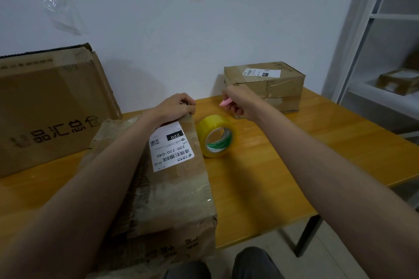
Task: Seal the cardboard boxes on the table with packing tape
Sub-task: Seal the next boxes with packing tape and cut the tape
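Nearest, the box (172, 188) had its far edge gripped by the left hand (175, 106), while the right hand (235, 102) pinched a pink cutter (225, 103) (tape roll (215, 136) between them).

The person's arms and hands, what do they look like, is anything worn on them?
Both forearms are bare right up to the frame edge, with no sleeves, gloves or watch showing. The left hand may have a ring on one finger, though that spot is too small to be sure. The right hand shows no jewellery. Dark trousers show at the bottom.
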A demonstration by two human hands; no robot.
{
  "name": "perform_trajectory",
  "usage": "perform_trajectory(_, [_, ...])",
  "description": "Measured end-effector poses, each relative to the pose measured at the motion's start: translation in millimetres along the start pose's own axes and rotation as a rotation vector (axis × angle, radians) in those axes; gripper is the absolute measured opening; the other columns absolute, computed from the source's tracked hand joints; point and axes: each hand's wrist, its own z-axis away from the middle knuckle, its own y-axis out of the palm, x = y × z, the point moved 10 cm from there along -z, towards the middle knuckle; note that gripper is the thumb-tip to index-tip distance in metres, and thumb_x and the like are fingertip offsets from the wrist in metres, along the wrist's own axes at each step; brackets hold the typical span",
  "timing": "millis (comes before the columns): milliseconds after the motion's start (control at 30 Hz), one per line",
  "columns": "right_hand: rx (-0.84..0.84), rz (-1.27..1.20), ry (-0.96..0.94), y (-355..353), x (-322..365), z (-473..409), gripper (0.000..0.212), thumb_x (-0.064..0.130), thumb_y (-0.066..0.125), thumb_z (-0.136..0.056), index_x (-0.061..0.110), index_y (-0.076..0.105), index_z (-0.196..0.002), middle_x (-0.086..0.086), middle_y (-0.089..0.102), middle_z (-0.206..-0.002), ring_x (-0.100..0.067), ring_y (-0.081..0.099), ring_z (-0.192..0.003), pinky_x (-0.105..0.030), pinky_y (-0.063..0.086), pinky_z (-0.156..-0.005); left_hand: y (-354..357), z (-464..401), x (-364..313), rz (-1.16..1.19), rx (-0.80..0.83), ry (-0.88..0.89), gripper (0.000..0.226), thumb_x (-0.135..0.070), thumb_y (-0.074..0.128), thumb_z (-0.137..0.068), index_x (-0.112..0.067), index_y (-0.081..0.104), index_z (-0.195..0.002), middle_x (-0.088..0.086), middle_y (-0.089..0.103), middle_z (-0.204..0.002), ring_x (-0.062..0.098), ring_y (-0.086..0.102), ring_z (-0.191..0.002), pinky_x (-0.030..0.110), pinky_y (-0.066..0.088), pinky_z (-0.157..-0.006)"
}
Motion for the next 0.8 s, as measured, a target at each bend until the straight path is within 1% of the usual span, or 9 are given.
perform_trajectory(100, [-0.026, -0.064, 0.029, -7, -25, -4, 0.014, 0.005, 0.047, -0.090, 0.006, 0.056, -0.079, -0.008, 0.056, -0.064, -0.013, 0.040, -0.053, -0.022, 0.028, -0.045, 5, -2, 0, -0.058, 0.034, -0.060, 0.026, -0.018, 0.065, -0.091, -0.018, 0.060, -0.116, -0.005, 0.054, -0.097, 0.009, 0.051, -0.087, 0.025, 0.038, -0.070])
perform_trajectory(233, [-0.021, -0.036, 0.057, -12, -49, -5, 0.013, 0.005, 0.049, -0.095, 0.002, 0.058, -0.104, -0.013, 0.062, -0.076, -0.015, 0.048, -0.062, -0.027, 0.033, -0.056, 16, -7, -10, -0.169, 0.016, -0.080, 0.021, -0.002, 0.051, -0.090, -0.018, 0.054, -0.104, 0.004, 0.053, -0.102, 0.020, 0.049, -0.096, 0.029, 0.039, -0.083])
perform_trajectory(333, [-0.067, 0.036, 0.078, -26, -72, -10, 0.016, 0.004, 0.051, -0.100, 0.001, 0.058, -0.114, -0.018, 0.068, -0.098, -0.018, 0.057, -0.074, -0.027, 0.039, -0.060, 16, -9, -7, -0.186, -0.012, -0.109, 0.026, -0.003, 0.050, -0.090, -0.023, 0.055, -0.105, 0.006, 0.060, -0.116, 0.025, 0.054, -0.113, 0.035, 0.045, -0.097])
perform_trajectory(433, [-0.131, 0.107, 0.152, -39, -111, -11, 0.007, 0.005, 0.054, -0.102, 0.002, 0.055, -0.108, -0.021, 0.062, -0.116, -0.026, 0.062, -0.091, -0.029, 0.052, -0.061, 11, -8, -2, -0.187, -0.034, -0.115, 0.028, -0.003, 0.052, -0.089, -0.026, 0.056, -0.104, 0.007, 0.062, -0.118, 0.026, 0.055, -0.116, 0.038, 0.045, -0.099])
perform_trajectory(500, [-0.171, 0.224, 0.188, -46, -133, -9, 0.009, 0.008, 0.062, -0.099, 0.003, 0.056, -0.104, -0.022, 0.062, -0.121, -0.031, 0.063, -0.101, -0.041, 0.059, -0.079, 11, -6, -3, -0.194, -0.044, -0.111, 0.029, -0.002, 0.047, -0.090, -0.025, 0.056, -0.107, 0.005, 0.060, -0.116, 0.026, 0.054, -0.116, 0.037, 0.043, -0.097])
perform_trajectory(600, [-0.216, 0.367, 0.173, -51, -141, -3, 0.008, 0.008, 0.069, -0.094, 0.002, 0.069, -0.098, -0.024, 0.066, -0.122, -0.036, 0.064, -0.112, -0.046, 0.055, -0.095, 12, -6, -5, -0.206, -0.052, -0.105, 0.031, -0.002, 0.045, -0.091, -0.023, 0.056, -0.109, 0.004, 0.059, -0.114, 0.026, 0.053, -0.117, 0.037, 0.042, -0.097])
perform_trajectory(667, [-0.227, 0.419, 0.108, -49, -133, -4, 0.024, 0.007, 0.069, -0.092, 0.004, 0.070, -0.116, -0.018, 0.065, -0.127, -0.034, 0.060, -0.121, -0.045, 0.053, -0.099, 12, -7, -5, -0.209, -0.060, -0.099, 0.030, -0.002, 0.047, -0.091, -0.022, 0.057, -0.109, 0.000, 0.058, -0.111, 0.026, 0.053, -0.117, 0.036, 0.041, -0.098])
perform_trajectory(733, [-0.209, 0.351, -0.070, -43, -112, -5, 0.050, -0.002, 0.061, -0.090, 0.016, 0.059, -0.136, -0.010, 0.053, -0.142, -0.028, 0.049, -0.134, -0.046, 0.049, -0.107, 12, -8, -4, -0.212, -0.073, -0.098, 0.028, -0.003, 0.050, -0.092, -0.021, 0.059, -0.111, 0.000, 0.058, -0.111, 0.025, 0.053, -0.115, 0.036, 0.040, -0.098])
perform_trajectory(800, [-0.039, 0.223, -0.260, -24, -84, 2, 0.073, -0.013, 0.052, -0.087, 0.025, 0.047, -0.149, -0.003, 0.038, -0.155, -0.019, 0.036, -0.142, -0.047, 0.044, -0.112, 10, -8, -3, -0.209, -0.088, -0.093, 0.024, -0.007, 0.054, -0.094, -0.020, 0.059, -0.113, 0.000, 0.060, -0.114, 0.023, 0.053, -0.112, 0.034, 0.039, -0.095])
